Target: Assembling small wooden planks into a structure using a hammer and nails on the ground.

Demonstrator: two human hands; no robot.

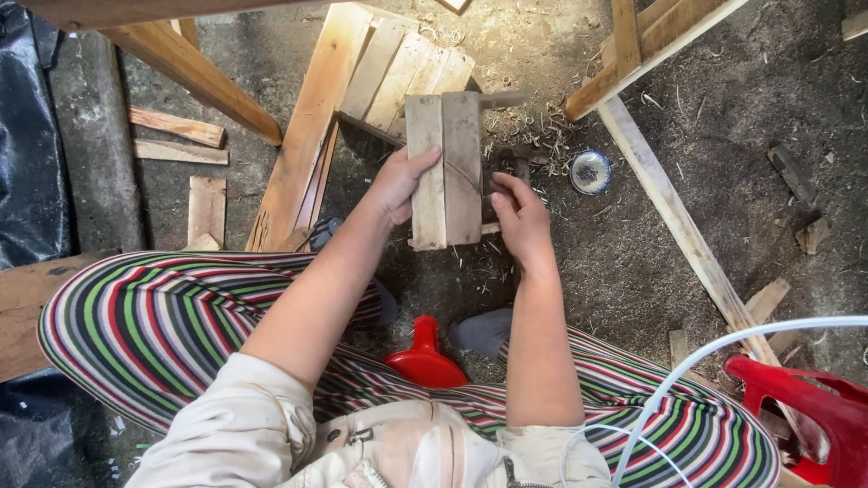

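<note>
Head camera looked straight down, and the left hand had its grip wrapped round the left edge of a small wooden board piece, thumb across the face, holding it upright above the dirt floor. Right hand sat just beside the grip, fingers curled against the board's right edge, pinching nothing clearly. Beyond the grip lay a slatted panel; right of it, a small round tin.
</note>
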